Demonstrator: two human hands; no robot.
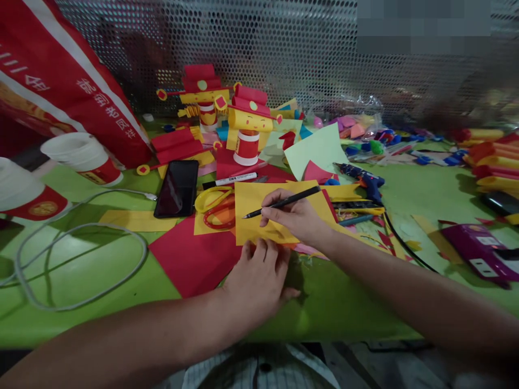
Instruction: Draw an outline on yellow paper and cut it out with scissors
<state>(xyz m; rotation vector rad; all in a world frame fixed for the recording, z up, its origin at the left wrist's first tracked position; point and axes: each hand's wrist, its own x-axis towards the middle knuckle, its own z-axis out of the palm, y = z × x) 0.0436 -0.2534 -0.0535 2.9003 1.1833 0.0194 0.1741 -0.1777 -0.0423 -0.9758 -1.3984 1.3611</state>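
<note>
My right hand (292,213) holds a black pencil (290,200) slantwise, its tip over the left part of a yellow paper sheet (251,229). Along the sheet's lower edge rests my left hand (259,273), palm down with fingers spread and fingertips at the paper. Red paper (194,256) lies partly under the yellow sheet, to the left. Scissors with red and yellow handles (219,216) lie just left of the sheet, their blades hidden. A white marker with a black cap (231,180) lies behind it.
Paper-cup figures with red hats (247,146) stand at the back. A phone (176,189), a looped white cable (81,308) and stacked paper cups (83,156) are on the left. To the right are a blue glue gun (367,181) and a purple device (478,251).
</note>
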